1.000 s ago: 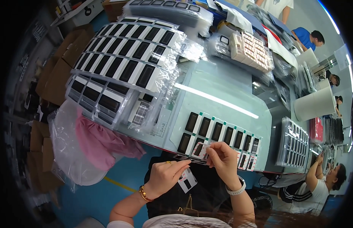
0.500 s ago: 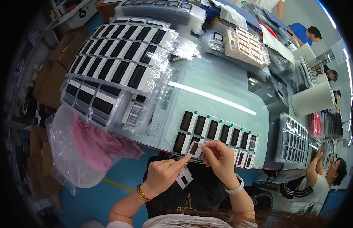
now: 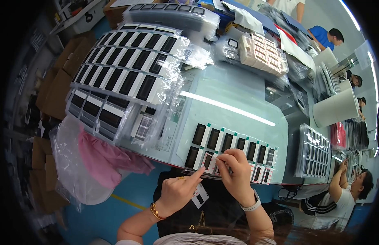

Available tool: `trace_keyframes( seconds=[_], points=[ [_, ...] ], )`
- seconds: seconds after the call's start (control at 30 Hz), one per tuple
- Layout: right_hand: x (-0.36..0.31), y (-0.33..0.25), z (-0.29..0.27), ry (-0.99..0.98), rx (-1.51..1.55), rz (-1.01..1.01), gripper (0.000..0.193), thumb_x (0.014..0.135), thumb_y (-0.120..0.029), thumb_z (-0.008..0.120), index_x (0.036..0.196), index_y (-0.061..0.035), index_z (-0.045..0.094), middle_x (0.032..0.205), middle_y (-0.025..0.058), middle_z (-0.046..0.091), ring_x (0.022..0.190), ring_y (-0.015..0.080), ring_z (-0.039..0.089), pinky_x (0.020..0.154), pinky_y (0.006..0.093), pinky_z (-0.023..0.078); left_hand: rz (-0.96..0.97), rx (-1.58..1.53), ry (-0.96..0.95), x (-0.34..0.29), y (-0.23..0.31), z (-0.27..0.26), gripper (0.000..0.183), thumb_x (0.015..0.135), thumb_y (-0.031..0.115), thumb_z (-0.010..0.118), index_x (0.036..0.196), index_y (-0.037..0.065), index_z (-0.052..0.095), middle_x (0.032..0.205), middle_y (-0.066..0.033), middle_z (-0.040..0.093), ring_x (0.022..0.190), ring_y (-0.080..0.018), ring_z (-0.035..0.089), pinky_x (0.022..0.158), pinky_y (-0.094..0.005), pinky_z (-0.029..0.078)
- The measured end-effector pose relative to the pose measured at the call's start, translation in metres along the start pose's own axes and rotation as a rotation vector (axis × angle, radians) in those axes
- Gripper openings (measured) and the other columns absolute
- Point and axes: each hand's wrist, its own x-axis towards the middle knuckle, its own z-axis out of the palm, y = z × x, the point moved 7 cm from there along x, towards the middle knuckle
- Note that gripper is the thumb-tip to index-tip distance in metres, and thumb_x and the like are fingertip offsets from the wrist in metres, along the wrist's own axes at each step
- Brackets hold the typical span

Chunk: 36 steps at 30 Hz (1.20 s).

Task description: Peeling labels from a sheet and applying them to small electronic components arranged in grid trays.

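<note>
Two rows of dark rectangular panels with white ends and green tabs [image 3: 212, 139] lie on the pale green mat [image 3: 238, 94] before me. On the near row, a small white frame-shaped sticker with red marks [image 3: 212, 165] lies over one panel. My right hand [image 3: 237, 173] is closed, thumb and forefinger pinching at this sticker's right edge. The forefinger of my left hand [image 3: 178, 193] points out, its tip at the sticker's lower left corner. Its other fingers are curled by a white card with dark cut-outs [image 3: 201, 197], which hangs below the table edge. Similar red-marked stickers [image 3: 258, 173] lie over panels to the right.
Plastic trays of dark panels [image 3: 128, 61] are piled at the left. A stack of red-marked sticker sheets [image 3: 263, 53] stands at the back. More trays [image 3: 314, 151] and a white cylindrical bin [image 3: 335, 107] are at the right. A pink cloth [image 3: 101, 159] hangs at the left edge. A co-worker [image 3: 344, 192] sits at the right.
My right hand has shifted slightly toward the left, its fingers still at the sticker. My left forefinger stays at the sticker's corner. The view has moved a little.
</note>
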Motion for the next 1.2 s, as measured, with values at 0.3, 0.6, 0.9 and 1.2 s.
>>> trace_keyframes(
  seconds=[0.3,0.6,0.9,1.2],
  points=[
    [0.003,-0.009,-0.001,-0.049,-0.241,-0.116,0.021,0.085,0.000,0.074,0.105,-0.0034,0.071,0.104,0.0098,0.064,0.091,0.0277,0.062,0.077,0.0379,0.050,0.029,0.039,-0.020,0.002,-0.001,0.002,0.047,0.090,0.011,0.075,0.136,0.006,0.065,0.060,-0.0017,0.057,0.049,-0.0177,0.058,0.047,-0.0329,0.043],
    [-0.038,-0.031,0.013,-0.228,-0.303,-0.287,0.048,0.084,-0.009,0.074,0.131,-0.0060,0.066,0.141,0.0077,0.064,0.135,0.0324,0.054,0.102,0.0425,0.039,0.002,0.078,-0.072,0.002,0.000,-0.001,0.046,0.090,0.010,0.073,0.135,0.008,0.066,0.063,-0.0022,0.060,0.052,-0.0185,0.062,0.049,-0.0332,0.046],
    [-0.031,-0.003,0.022,-0.216,-0.314,-0.241,0.075,0.087,-0.043,0.073,0.149,-0.0073,0.051,0.160,0.0064,0.045,0.154,0.0327,0.031,0.123,0.0601,0.015,-0.048,-0.009,-0.064,0.003,-0.006,0.009,0.036,0.089,0.007,0.070,0.125,0.008,0.071,0.077,-0.0160,0.070,0.067,-0.0342,0.070,0.059,-0.0425,0.054],
    [-0.082,-0.010,0.006,0.011,-0.156,-0.384,0.059,0.091,-0.031,0.068,0.136,0.0032,0.054,0.148,0.0212,0.050,0.148,0.0373,0.038,0.120,0.0594,0.028,-0.217,-0.365,-0.224,0.018,0.039,-0.007,0.038,0.099,0.011,0.066,0.137,0.007,0.065,0.089,-0.0139,0.074,0.066,-0.0191,0.067,0.061,-0.0338,0.052]
  ],
)
